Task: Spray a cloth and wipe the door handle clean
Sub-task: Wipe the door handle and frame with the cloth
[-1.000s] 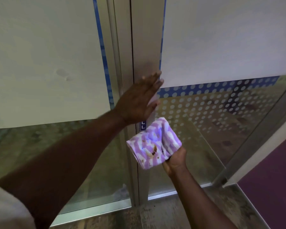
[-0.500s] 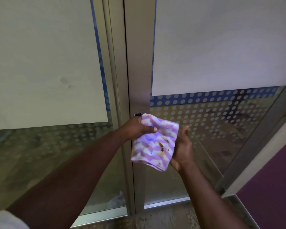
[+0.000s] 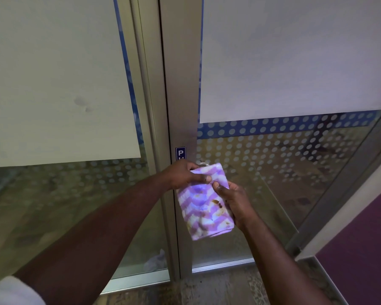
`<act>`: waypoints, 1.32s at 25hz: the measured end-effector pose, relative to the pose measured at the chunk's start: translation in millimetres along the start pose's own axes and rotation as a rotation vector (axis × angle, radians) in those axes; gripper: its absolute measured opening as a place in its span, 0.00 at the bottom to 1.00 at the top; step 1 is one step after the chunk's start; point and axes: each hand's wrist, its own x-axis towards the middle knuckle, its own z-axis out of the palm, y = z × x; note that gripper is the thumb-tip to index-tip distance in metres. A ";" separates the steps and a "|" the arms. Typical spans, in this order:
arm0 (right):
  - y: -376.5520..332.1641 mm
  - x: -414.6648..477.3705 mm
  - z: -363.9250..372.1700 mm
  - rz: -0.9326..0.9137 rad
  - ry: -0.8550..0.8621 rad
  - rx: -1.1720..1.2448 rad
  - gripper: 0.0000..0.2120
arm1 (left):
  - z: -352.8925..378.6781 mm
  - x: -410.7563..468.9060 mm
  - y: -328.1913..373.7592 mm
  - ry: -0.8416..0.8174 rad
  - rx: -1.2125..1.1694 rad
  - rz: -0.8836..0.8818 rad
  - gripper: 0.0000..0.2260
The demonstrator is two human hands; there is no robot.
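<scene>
The right hand [image 3: 234, 204] grips the folded purple-and-white cloth [image 3: 204, 209] from its side, and the left hand [image 3: 182, 175] pinches the cloth's upper part. Just behind the cloth's top edge, a sliver of the metal door handle [image 3: 201, 164] shows against the door frame [image 3: 180, 84], below a blue sticker [image 3: 180, 153].

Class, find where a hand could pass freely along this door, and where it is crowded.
Crowded: just below the blue sign, where the left hand and right hand both grip the cloth. Free: the metal stile above the sign, between the left panel and right panel; also the dotted glass right of the hands.
</scene>
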 end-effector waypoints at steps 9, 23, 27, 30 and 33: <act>16.5 8.1 -19.9 -0.035 0.161 -0.099 0.15 | 8.7 6.2 -13.1 0.328 0.201 0.136 0.17; 15.7 38.5 -43.4 -0.640 0.814 -1.091 0.22 | -78.8 28.3 12.6 0.867 1.128 0.848 0.26; 45.6 45.2 -41.5 -0.613 0.516 -1.349 0.30 | -94.5 39.6 4.9 0.893 1.218 0.889 0.27; 61.5 50.4 -33.9 -0.507 0.385 -1.488 0.35 | -102.6 46.2 -2.7 0.878 1.258 0.893 0.27; 66.7 51.7 -26.6 -0.441 0.323 -1.555 0.38 | -109.9 50.3 -9.3 0.883 1.291 0.913 0.27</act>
